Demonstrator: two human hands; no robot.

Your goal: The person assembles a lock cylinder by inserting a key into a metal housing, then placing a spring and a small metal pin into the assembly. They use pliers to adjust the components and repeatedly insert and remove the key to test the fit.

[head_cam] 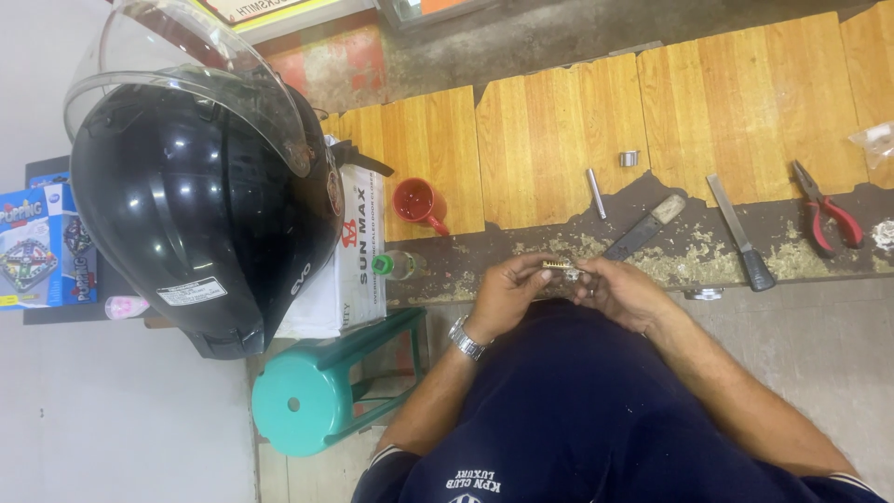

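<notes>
At the far left a boxed game (pixel 37 244) was seen beside a black helmet (pixel 200 200) with its clear visor raised, and a teal stool (pixel 303 401) stood below it. A white box (pixel 358 247) lay next to the helmet, with a red mug (pixel 416 202) and a small green-capped bottle (pixel 396 265) just to its right on the worn bench (pixel 549 130). Nearer the middle, the left hand (pixel 507 293), a watch (pixel 466 337) on its wrist, was closed around a small brass lock cylinder (pixel 557 266), pinched between thumb and fingertips. The right hand (pixel 622 291) was closed on the cylinder's other end, touching it; whether a small tool was held there could not be told. The cylinder was kept over the lap, at the near edge of the bench. The work would probably be done best with the cylinder held level and steady, so that any small parts inside would not be spilled. Farther right a metal rod (pixel 596 193), a small ring (pixel 629 158), a dark file (pixel 643 228), a chisel (pixel 740 233) and red-handled pliers (pixel 824 219) were laid out well apart from the hands.
</notes>
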